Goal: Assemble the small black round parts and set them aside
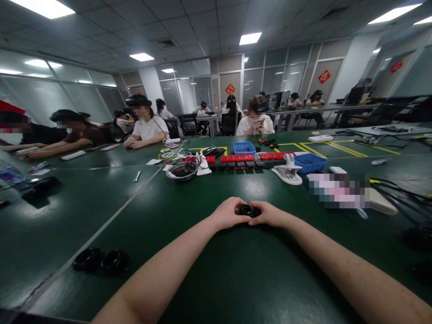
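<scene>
Both my forearms reach forward over a dark green table [216, 279]. My left hand [227, 212] and my right hand [268, 214] meet at the middle and together grip a small black round part [247, 210] with a ring-shaped top. The fingers of both hands are curled around its sides, so only its top shows. The part rests on or just above the tabletop; I cannot tell which.
Two black ring-shaped parts [101, 261] lie at my near left. Farther off stand a metal bowl [182, 171], red trays [249, 157], blue bins [308, 163], a white clamp-like tool [288, 171] and cables [401, 189] at the right. Other people sit at the far side and left.
</scene>
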`<state>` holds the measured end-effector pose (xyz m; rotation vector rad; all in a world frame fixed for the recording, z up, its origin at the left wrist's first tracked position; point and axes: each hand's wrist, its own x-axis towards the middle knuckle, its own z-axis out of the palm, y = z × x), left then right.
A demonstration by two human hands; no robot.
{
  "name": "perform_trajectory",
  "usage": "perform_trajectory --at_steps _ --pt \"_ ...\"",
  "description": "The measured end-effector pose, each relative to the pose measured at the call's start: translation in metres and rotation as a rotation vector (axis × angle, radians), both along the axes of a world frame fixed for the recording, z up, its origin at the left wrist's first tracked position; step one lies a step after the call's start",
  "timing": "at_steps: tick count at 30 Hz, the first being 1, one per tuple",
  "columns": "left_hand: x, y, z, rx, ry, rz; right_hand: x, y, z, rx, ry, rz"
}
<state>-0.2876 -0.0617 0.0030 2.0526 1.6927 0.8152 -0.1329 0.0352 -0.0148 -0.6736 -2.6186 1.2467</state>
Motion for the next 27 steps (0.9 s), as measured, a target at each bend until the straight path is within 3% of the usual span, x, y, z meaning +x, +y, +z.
perform_trajectory --at_steps 6,10,13,16,18,21,27 --pt "0.006 -0.003 -0.005 0.060 0.033 0.206 -0.015 -0.019 -0.011 0.367 -0.088 -0.327" --pt "0.007 -0.004 -0.005 0.096 0.027 0.245 -0.019 -0.027 -0.011 0.461 -0.123 -0.402" --pt "0.002 -0.002 -0.002 0.049 0.003 0.125 -0.012 -0.021 -0.004 0.348 -0.030 -0.219" --pt "-0.005 0.002 0.001 -0.004 -0.022 -0.010 -0.002 -0.011 0.006 0.113 0.027 0.054" --pt "-0.007 0.003 0.001 -0.017 -0.028 -0.059 0.002 -0.006 0.011 -0.029 0.032 0.147" --pt "-0.009 0.005 0.000 -0.026 -0.031 -0.073 0.004 -0.002 0.012 -0.119 0.043 0.171" --pt "-0.009 0.006 -0.003 -0.032 -0.038 -0.073 0.003 0.000 0.009 -0.116 0.039 0.197"
